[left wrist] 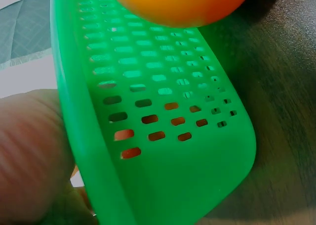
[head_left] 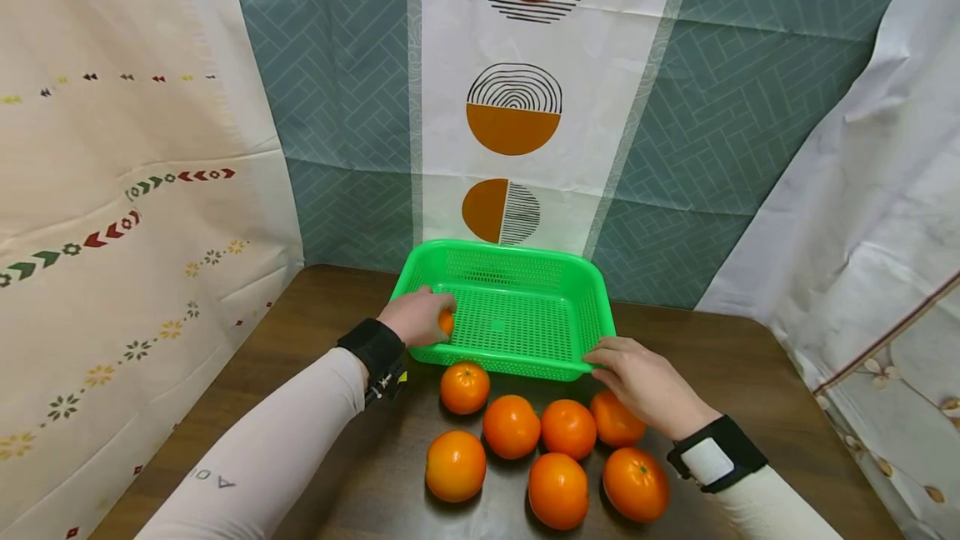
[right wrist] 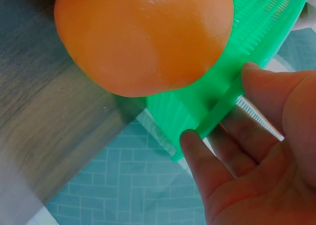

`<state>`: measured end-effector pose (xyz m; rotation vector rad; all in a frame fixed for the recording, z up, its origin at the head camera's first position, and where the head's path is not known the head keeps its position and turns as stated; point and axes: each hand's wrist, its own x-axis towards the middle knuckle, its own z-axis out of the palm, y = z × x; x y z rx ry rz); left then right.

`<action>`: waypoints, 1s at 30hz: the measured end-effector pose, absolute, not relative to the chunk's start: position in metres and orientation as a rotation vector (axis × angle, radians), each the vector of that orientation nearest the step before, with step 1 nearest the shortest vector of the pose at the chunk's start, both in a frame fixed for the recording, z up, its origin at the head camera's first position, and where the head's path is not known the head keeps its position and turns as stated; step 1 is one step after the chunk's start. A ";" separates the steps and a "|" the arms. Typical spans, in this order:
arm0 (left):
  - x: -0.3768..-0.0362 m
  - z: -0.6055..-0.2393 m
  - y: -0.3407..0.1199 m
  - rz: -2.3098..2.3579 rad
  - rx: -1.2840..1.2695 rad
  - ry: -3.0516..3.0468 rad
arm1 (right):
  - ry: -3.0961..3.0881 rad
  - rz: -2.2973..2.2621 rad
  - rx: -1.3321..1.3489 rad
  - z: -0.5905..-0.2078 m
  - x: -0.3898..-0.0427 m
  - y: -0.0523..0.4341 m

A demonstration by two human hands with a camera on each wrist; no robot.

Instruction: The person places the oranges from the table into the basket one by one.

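A green perforated basket [head_left: 570, 370] stands on the dark wooden table [head_left: 750, 373], against the backdrop. My left hand [head_left: 416, 315] reaches over the basket's front left corner, with its fingers curled round an orange [head_left: 446, 321] just inside the wall. In the left wrist view the basket's outer wall [left wrist: 197, 180] fills the frame, and orange colour shows through its holes. My right hand [head_left: 637, 373] pinches the basket's front right rim [right wrist: 222, 101] between thumb and fingers. Several loose oranges [head_left: 512, 426] lie on the table in front of the basket, one of them [right wrist: 143, 37] close under my right wrist.
Patterned cloth hangs behind the basket and down both sides of the table. The table's right edge [head_left: 817, 390] runs close to a white drape. Bare wood shows left of the oranges [head_left: 300, 340] and right of them.
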<state>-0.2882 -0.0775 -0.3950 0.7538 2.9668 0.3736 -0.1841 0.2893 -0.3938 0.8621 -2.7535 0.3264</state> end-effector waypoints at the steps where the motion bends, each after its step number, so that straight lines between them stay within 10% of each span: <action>1: -0.288 -0.395 -0.077 0.370 0.748 2.958 | -2.755 0.327 0.860 -0.394 -0.184 0.289; 30: -0.287 -0.395 -0.079 0.364 0.824 2.936 | -2.720 0.326 0.844 -0.399 -0.181 0.284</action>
